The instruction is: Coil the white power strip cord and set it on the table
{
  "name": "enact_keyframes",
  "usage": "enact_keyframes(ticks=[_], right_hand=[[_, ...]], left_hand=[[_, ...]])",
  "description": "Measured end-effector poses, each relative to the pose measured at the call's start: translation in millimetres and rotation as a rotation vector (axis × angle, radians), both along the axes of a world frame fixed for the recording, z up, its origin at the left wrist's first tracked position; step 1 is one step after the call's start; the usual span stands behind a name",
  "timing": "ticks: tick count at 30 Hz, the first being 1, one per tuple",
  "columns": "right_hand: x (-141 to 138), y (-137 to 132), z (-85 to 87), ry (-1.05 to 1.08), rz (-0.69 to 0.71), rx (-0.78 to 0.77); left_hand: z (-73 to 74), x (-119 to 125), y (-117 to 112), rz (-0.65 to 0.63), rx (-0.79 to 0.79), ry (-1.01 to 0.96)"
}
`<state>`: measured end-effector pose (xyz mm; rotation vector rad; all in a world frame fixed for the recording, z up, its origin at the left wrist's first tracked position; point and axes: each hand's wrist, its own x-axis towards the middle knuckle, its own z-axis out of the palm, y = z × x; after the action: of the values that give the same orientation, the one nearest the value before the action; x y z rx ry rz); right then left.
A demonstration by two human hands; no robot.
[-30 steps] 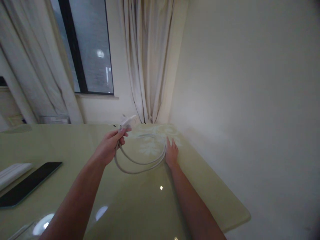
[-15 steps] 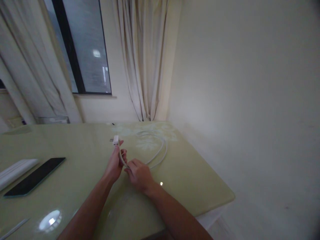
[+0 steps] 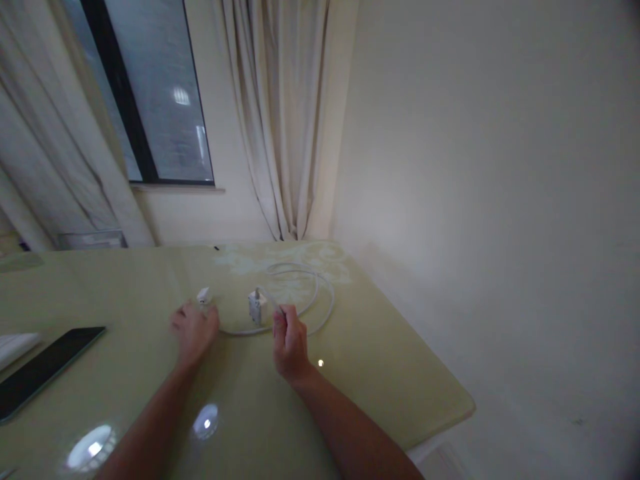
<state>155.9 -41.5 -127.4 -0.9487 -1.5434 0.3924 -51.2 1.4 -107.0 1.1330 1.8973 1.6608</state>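
Observation:
A white plug-like adapter (image 3: 203, 295) with small dark marks on its near face sits just past the fingertips of my left hand (image 3: 195, 331). That hand is low over the table, fingers apart and slightly blurred; whether it touches the adapter I cannot tell. My right hand (image 3: 290, 343) is closed around a pale cable (image 3: 270, 299). The cable curves over to a small white block (image 3: 257, 308) with dark marks on its side, left of my right hand. Another stretch of cable runs along the table between my hands, and a loose loop lies beyond the right one.
On the left of the glossy greenish table (image 3: 400, 373) lie a flat black panel (image 3: 50, 367) and a white object (image 3: 17, 347), cut off by the frame. A wall (image 3: 475, 200) rises along the right side. Curtains (image 3: 280, 120) and a window stand behind the far edge.
My left hand has moved left, and the adapter it held is now beyond its fingers. My right hand has shifted slightly right and turned upright; the white block now shows beside it.

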Motion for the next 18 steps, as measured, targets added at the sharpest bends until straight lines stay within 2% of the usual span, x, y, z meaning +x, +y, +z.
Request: enact_keyframes(ticks=[2,3,4,5,6,7,10,13,16,18], right_hand=[[-1,-2,-1.6,0.033,-0.021,-0.009],[-1,-3,-2.5,0.019,-0.035,-0.001],[-2,-4,-3.4,-0.028,-0.034,0.022],[-2,-5,-4.0,-0.106,-0.014,0.059],[-3,-6,-4.4,-0.202,0.022,0.100],[-3,-7,-4.3,-0.302,0.066,0.133],[-3,-6,-3.4,-0.502,0.130,0.118],[0,0,-4.8,-0.580,0.087,0.017],[3,11,-9.7,-0.629,0.043,-0.056],[6,19,-12.8,-0.651,0.030,-0.070]], left_hand=[[7.2,14,-14,0.023,0.097,0.092],[10.5,25,-22,-0.074,0.148,0.108],[13.4,37,-30,-0.231,0.169,0.069],[16.1,49,-38,-0.390,0.170,-0.011],[18.8,61,-45,-0.492,0.179,-0.106],[21.8,73,-51,-0.551,0.184,-0.195],[36.6,93,-58,-0.597,0.168,-0.469],[64.7,85,-50,-0.660,0.132,-0.554],[100.6,55,-30,-0.670,0.058,-0.385],[122.0,32,-16,-0.568,0.118,-0.261]])
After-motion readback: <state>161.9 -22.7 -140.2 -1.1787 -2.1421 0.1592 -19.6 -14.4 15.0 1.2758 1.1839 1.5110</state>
